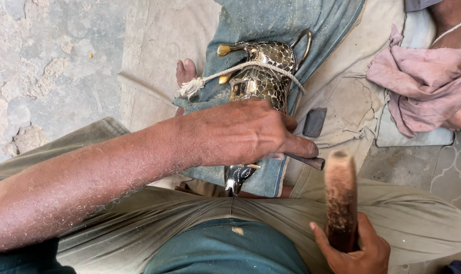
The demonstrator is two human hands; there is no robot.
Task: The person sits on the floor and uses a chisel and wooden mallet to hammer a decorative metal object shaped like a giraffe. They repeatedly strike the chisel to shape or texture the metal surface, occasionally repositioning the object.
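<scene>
Left hand: the left hand (251,133) lies at the centre of view, fingers curled together around a thin dark metal tool (306,161), whose end sticks out toward 3 o'clock.
Figurine: a brass animal figurine (261,76) with engraved dark pattern lies on a blue denim cloth (286,25), stretching from under the hand toward 12 o'clock; its snout shows at 6 o'clock of the hand.
Rope: a frayed rope (225,73) crosses the figurine near its horns.
Right hand: the right hand (355,248), at 5 o'clock, is clamped on a wooden mallet (340,195) held upright.
Nearby: a small dark block (314,122) lies just beside the figurine at 3 o'clock; a pink rag (418,81) lies at 2 o'clock.
</scene>
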